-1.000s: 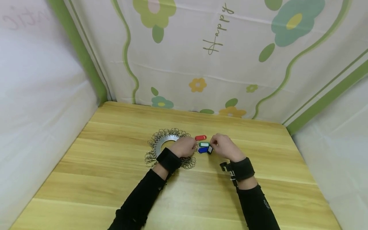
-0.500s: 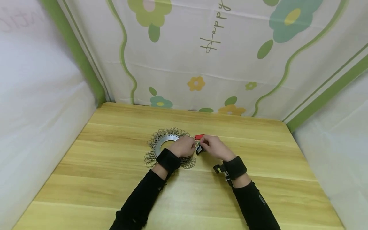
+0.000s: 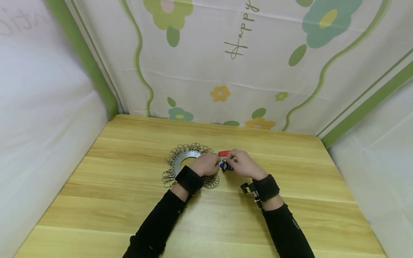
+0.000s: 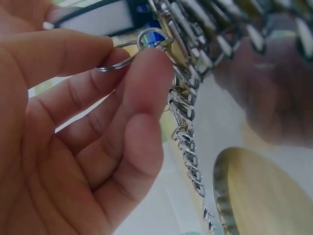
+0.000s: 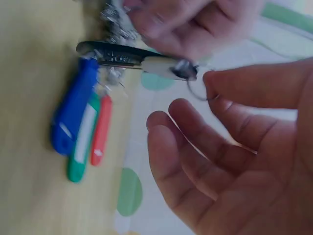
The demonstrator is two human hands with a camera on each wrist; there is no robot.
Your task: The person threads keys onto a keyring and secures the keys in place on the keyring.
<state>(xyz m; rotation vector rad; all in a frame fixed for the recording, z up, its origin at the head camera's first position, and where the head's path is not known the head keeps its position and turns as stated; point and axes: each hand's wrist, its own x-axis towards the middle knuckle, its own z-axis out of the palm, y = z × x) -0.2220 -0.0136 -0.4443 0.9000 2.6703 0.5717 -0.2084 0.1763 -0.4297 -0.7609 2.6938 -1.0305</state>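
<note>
In the head view my left hand [image 3: 204, 165] lies over the right side of a flat metal ring plate [image 3: 176, 165] fringed with small wire rings. Its thumb and fingers pinch a metal ring [image 4: 116, 64], seen in the left wrist view. My right hand [image 3: 242, 164] is just to the right, pinching the thin split ring [image 5: 198, 94] of a black key tag [image 3: 224, 166] with a white label. The black tag hangs tilted between both hands. Whether the two rings are linked cannot be told. Blue [image 5: 73, 110], green [image 5: 83, 139] and red [image 5: 101, 129] key tags lie close by.
Both hands work above a wooden table [image 3: 129, 208]. A white floral curtain [image 3: 193, 71] stands behind its back edge, with white cloth walls [image 3: 58, 107] on the sides. Black camera straps [image 3: 189, 180] circle the wrists.
My right hand has carried the black key tag leftward to my left hand, then shifted slightly back right. The left hand stays in place on the ring plate.
</note>
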